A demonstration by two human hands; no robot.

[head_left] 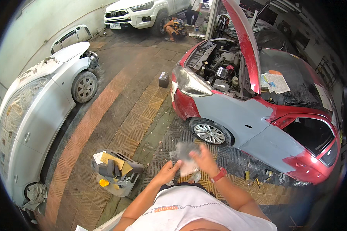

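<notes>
In front of my shirt, my left hand (169, 171) pinches the left side of some thin grey sheets (185, 149), which look like abrasive paper with a dark part and a pale, dusty part. My right hand (203, 161) grips their right side, thumb on the dark piece. Both hands are held below the front wheel of a red car (307, 172) with grey primer patches and a raised hood. Down to the left, a grey wheeled stand (131, 186) bears yellow and dark sheets (115, 167) and a small yellow container (103, 183).
A white car (42, 119) with papered windows stands left. A co-worker (176, 27) crouches by a white pickup's (131, 13) wheel, another person (193, 11) standing behind. A black battery-like box (164, 79) sits on the floor. Newspaper (275, 82) lies on the red car's windshield. Scraps (256, 179) litter the floor.
</notes>
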